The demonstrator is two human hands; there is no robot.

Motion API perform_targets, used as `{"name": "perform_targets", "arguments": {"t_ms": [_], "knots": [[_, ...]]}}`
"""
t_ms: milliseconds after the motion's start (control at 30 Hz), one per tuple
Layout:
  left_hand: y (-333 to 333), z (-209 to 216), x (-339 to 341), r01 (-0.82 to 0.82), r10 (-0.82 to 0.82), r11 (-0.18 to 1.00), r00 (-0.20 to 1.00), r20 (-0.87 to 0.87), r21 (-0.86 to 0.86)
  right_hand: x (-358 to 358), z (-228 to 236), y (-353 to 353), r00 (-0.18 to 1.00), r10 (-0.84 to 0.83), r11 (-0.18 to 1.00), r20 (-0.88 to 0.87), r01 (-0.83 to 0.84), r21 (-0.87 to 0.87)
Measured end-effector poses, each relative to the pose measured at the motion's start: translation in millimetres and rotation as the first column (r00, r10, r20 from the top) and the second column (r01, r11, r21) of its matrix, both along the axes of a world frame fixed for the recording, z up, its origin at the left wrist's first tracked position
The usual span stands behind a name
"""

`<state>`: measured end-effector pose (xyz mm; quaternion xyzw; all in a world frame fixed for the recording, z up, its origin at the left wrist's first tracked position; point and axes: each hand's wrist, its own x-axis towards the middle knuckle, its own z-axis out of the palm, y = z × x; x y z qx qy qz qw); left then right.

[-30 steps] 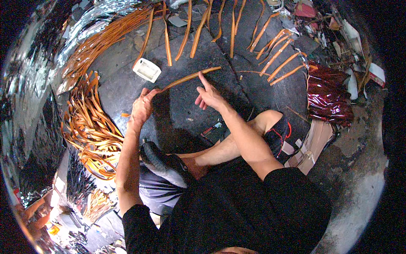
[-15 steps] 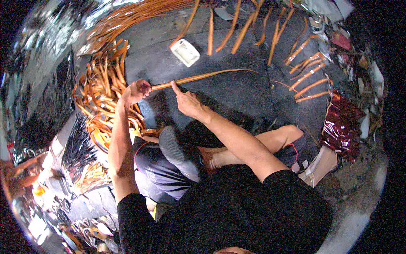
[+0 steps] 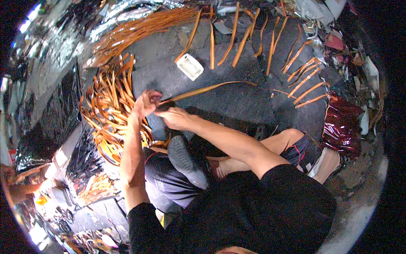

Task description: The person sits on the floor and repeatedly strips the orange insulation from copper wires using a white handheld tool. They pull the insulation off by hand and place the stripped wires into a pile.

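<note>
A long orange-brown strip (image 3: 198, 91) reaches from my left hand (image 3: 146, 103) out to the right, tapering to a thin, curved tip over the dark floor. The fingers of my left hand are closed round its near end. Just below and to the right, my right hand (image 3: 176, 118) has its fingers curled together, their tips close against the left hand. What those fingertips pinch, if anything, is hidden. A heap of similar glossy strips (image 3: 112, 101) lies beside my left forearm.
A small white tray (image 3: 190, 67) rests on the dark floor mat (image 3: 237, 99) ahead. Separate strips (image 3: 241, 46) fan along the far and right sides. Beyond the heap lies a bundle of thin orange strands (image 3: 139, 36). A shiny dark-red sheet (image 3: 343, 122) is at the right.
My right hand has drawn back leftward from along the strip, its pointing finger now curled in beside my left hand. The whole view has shifted slightly.
</note>
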<state>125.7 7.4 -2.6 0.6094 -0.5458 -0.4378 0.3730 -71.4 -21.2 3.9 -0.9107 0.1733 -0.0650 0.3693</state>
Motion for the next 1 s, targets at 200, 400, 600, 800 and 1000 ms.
{"name": "perform_targets", "arguments": {"t_ms": [200,400,600,800,1000], "knots": [[0.3,21.6,-31.8,0.086,-0.027,0.996,0.661,0.75,-0.04,-175.2,75.1,-44.1,0.934,-0.326,0.942,-0.149,0.334,0.03],[13.2,29.1,-27.6,0.1,-0.158,0.984,0.864,0.479,0.144,-273.4,70.2,-41.5,0.843,-0.53,0.842,-0.087,0.536,0.065],[-34.0,178.2,-114.5,0.395,-0.402,0.877,0.915,-0.032,0.274,-261.6,50.9,-26.7,0.865,-0.493,0.85,-0.095,0.502,0.157],[-116.5,311.6,-262.2,0.392,-0.389,0.9,0.92,0.055,-0.192,-238.4,44.5,-21.8,0.913,-0.407,0.913,0.0,0.407,-0.011],[-210.1,358.4,-527.6,0.532,-0.547,0.837,0.806,-0.226,-0.127,-225.3,23.2,-32.7,0.854,-0.505,0.863,0.124,0.5,0.072]]}}
